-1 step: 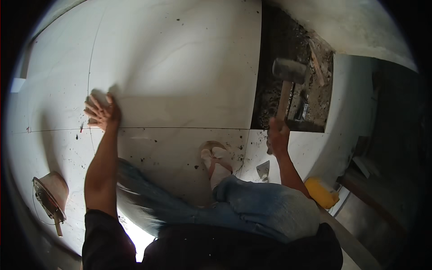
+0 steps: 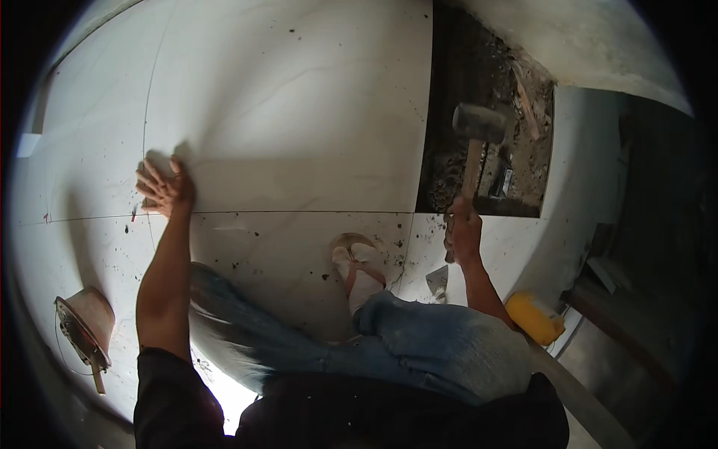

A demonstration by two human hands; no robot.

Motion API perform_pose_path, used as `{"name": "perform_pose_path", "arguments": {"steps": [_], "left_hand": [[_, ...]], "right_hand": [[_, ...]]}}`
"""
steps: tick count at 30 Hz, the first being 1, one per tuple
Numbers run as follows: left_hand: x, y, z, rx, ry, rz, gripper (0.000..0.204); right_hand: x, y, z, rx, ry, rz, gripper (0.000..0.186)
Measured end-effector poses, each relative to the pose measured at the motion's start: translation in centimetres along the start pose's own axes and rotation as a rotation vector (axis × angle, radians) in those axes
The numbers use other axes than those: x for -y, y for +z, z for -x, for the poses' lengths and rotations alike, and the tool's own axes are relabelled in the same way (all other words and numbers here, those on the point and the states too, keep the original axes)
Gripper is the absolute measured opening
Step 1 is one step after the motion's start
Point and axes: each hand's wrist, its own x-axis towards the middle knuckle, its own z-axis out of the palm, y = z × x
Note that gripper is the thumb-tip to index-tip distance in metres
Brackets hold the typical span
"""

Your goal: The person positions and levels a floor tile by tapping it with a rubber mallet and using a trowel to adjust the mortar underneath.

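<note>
My left hand (image 2: 164,187) is spread open on a large pale marbled tile (image 2: 284,90), near where the joints cross. My right hand (image 2: 464,228) is closed round the wooden handle of a rubber mallet (image 2: 479,123), whose dark head is over a rectangular untiled patch of rough mortar and rubble (image 2: 516,179) at the right. A metal trowel or scraper (image 2: 435,280) lies on the tile just below my right hand. My sandalled foot (image 2: 357,266) rests on the tile between my hands.
A bucket (image 2: 88,318) with a stick in it stands at the lower left. A yellow plastic container (image 2: 535,318) is beside my right arm. A pale wall (image 2: 598,41) borders the upper right, with dark boards and pieces (image 2: 606,277) at the far right.
My left hand appears slightly further left. The mallet and my right hand appear slightly lower in the picture.
</note>
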Motion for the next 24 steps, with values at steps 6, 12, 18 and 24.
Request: {"name": "perform_pose_path", "arguments": {"steps": [6,12,18,24], "left_hand": [[-0.3,-0.3,-0.3,0.057,-0.018,0.002,0.081],[0.1,-0.4,-0.6,0.072,-0.005,-0.014,0.082],[-0.9,-0.3,-0.6,0.074,-0.004,-0.001,0.081],[3.6,3.6,-1.6,-0.334,0.180,0.004,0.071]], "right_hand": [[-2.9,1.6,1.5,-0.049,0.416,-0.294,0.049],[-4.2,0.6,0.6,-0.005,0.341,-0.197,0.049],[-3.7,-0.2,-0.2,0.091,0.431,-0.096,0.048],[-3.6,1.3,-0.9,0.076,0.492,0.009,0.047]]}}
